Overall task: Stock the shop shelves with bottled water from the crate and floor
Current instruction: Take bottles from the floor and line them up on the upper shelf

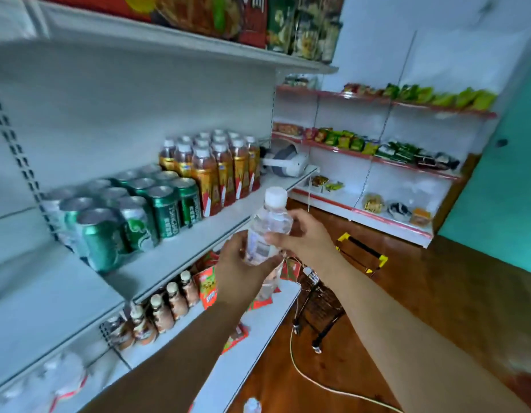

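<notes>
A clear water bottle [265,226] with a white cap is held upright just in front of the middle shelf [198,236]. My left hand [239,271] grips its lower half around the label. My right hand [300,235] pinches its upper body below the cap. A second clear bottle [270,283] seems to hang below in my left hand, mostly hidden. Another water bottle [252,406] stands on the floor at the bottom edge.
Green cans [145,216] and tea bottles [216,168] fill the left of the middle shelf; a white headset [288,162] lies at its right end. Brown bottles [169,308] and red packets sit below. A black wire basket [324,305] and a yellow cable [318,383] are on the wooden floor.
</notes>
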Motion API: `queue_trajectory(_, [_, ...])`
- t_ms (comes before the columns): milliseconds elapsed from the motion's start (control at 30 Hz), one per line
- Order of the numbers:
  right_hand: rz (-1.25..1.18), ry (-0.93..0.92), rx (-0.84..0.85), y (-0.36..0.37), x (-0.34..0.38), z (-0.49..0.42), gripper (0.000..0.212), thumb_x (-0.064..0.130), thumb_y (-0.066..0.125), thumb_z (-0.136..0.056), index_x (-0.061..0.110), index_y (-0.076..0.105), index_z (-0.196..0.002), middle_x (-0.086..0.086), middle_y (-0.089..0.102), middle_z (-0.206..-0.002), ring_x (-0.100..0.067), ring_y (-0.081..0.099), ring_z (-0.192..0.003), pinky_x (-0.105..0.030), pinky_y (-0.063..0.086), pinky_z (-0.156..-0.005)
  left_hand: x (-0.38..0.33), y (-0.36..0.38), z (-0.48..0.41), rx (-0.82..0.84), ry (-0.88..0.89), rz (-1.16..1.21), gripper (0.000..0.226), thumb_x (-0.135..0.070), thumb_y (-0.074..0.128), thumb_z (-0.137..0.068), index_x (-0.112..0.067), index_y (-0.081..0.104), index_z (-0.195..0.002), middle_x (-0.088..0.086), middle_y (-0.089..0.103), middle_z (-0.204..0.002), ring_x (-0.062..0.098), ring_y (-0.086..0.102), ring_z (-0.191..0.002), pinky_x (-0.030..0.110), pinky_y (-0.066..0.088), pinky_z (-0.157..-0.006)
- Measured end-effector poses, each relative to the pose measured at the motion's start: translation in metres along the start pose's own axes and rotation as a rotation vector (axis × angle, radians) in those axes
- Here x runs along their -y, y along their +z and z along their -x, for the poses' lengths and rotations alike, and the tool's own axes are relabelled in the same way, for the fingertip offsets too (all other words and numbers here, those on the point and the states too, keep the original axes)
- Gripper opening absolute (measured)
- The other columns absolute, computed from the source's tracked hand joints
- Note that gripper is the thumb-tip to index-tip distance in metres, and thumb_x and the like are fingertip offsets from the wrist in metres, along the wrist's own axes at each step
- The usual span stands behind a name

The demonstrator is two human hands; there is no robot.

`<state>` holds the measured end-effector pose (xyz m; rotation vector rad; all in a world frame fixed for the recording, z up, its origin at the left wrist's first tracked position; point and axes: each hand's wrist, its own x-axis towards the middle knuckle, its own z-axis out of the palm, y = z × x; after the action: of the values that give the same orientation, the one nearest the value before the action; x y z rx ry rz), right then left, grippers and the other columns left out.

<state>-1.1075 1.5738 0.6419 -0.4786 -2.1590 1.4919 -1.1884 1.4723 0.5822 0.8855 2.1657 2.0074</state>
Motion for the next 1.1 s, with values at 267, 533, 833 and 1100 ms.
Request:
queue_trajectory(267, [-0.168, -0.038, 0.227, 0.024, 0.041, -0.02, 0.043, 0.006, 0.058, -0.088, 0.032, 0.05, -0.122, 0.007, 0.06, -0.112, -0.017, 0.058, -0.108, -0.035, 0.048, -0.092, -0.037, -0.084, -0.024, 0.111, -0.048, 0.322, 0.052, -0.018, 0.081, -0.056, -0.017, 0.066, -0.105, 0.001, 0.074, -0.095, 0.018, 0.068, -0.085, 0.033, 0.054, -0.077])
queue_trajectory(533, [-0.252, -0.146, 0.455, 0.127, 0.068, -0.051, 0.076, -0.002, 0.073, -0.066, 0.039, 0.039, -0.12, -0.007, 0.063, -0.113, -0.02, 0.06, -0.106, -0.039, 0.05, -0.091, -0.042, -0.191, -0.038, 0.026, -0.008, 0.387, 0.043, -0.003, 0.068, -0.06, -0.01, 0.051, -0.098, 0.005, 0.073, -0.086, 0.015, 0.069, -0.078, 0.027, 0.057, -0.068])
queue_trajectory(833, [-0.355, -0.11, 0.517, 0.29, 0.068, -0.074, 0.077, -0.016, 0.066, -0.072, 0.038, 0.038, -0.12, -0.008, 0.062, -0.113, -0.018, 0.061, -0.102, -0.039, 0.052, -0.089, 0.002, -0.299, -0.026, -0.319, -0.129, 0.126, 0.033, 0.002, 0.063, -0.082, -0.005, 0.057, -0.113, 0.012, 0.066, -0.1, 0.001, 0.063, -0.072, 0.008, 0.045, -0.057])
queue_trajectory(1100, [-0.323, -0.086, 0.613, 0.371, 0.052, -0.101, 0.077, -0.012, 0.07, -0.069, 0.046, 0.041, -0.111, -0.01, 0.058, -0.123, -0.022, 0.057, -0.112, -0.047, 0.049, -0.095, 0.048, -0.332, -0.03, -0.519, -0.26, -0.358, 0.034, -0.023, 0.059, -0.089, -0.04, 0.056, -0.118, -0.004, 0.067, -0.102, 0.008, 0.067, -0.085, 0.03, 0.052, -0.078])
